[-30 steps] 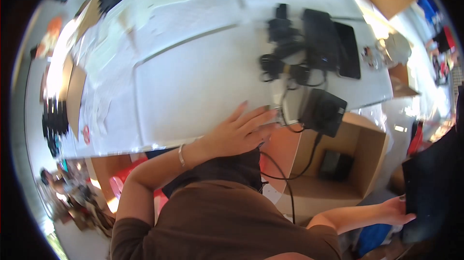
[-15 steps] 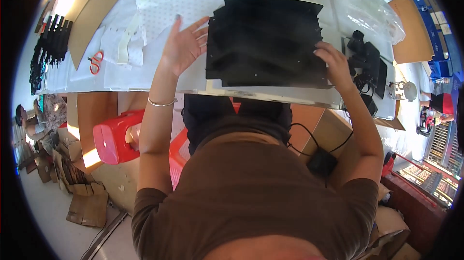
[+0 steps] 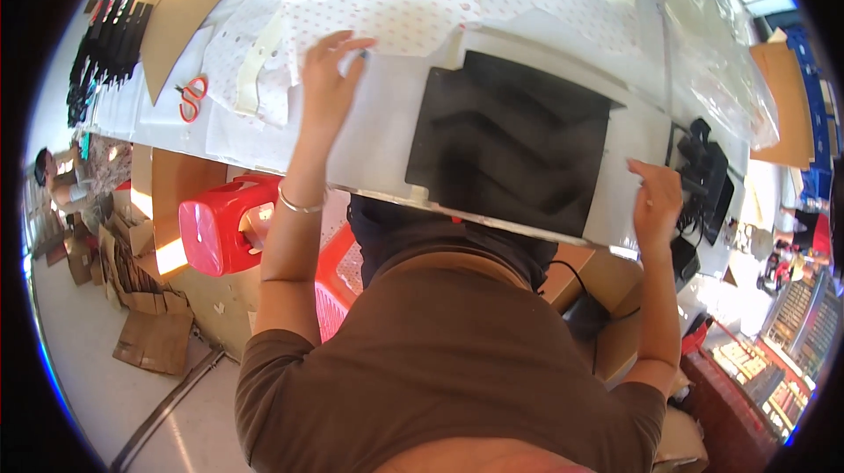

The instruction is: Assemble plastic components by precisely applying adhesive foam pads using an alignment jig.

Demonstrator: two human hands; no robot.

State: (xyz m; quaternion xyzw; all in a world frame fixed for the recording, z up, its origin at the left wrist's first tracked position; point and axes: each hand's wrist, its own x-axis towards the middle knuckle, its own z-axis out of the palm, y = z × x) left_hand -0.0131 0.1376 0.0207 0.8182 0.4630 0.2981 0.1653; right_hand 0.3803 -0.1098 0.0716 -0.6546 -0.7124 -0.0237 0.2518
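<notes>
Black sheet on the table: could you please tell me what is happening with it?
A person has both hands near the black sheet, but neither touches it. The left hand is beyond its left side, the right hand beyond its right, both apparently holding nothing. The sheet lies at an angle on the white table, with red-handled scissors farther left.

I saw red scissors (image 3: 187, 111) on the left part of the white table (image 3: 378, 152), close to a big brown piece of cardboard (image 3: 189, 20). Black strips (image 3: 107, 51) lay in a pile past it. A red stool (image 3: 207, 240) stood by the table, and brown boxes (image 3: 154, 337) lay on the floor (image 3: 70, 341). A clear plastic sheet (image 3: 708, 55) was on the right, near another brown board (image 3: 781, 104).
</notes>
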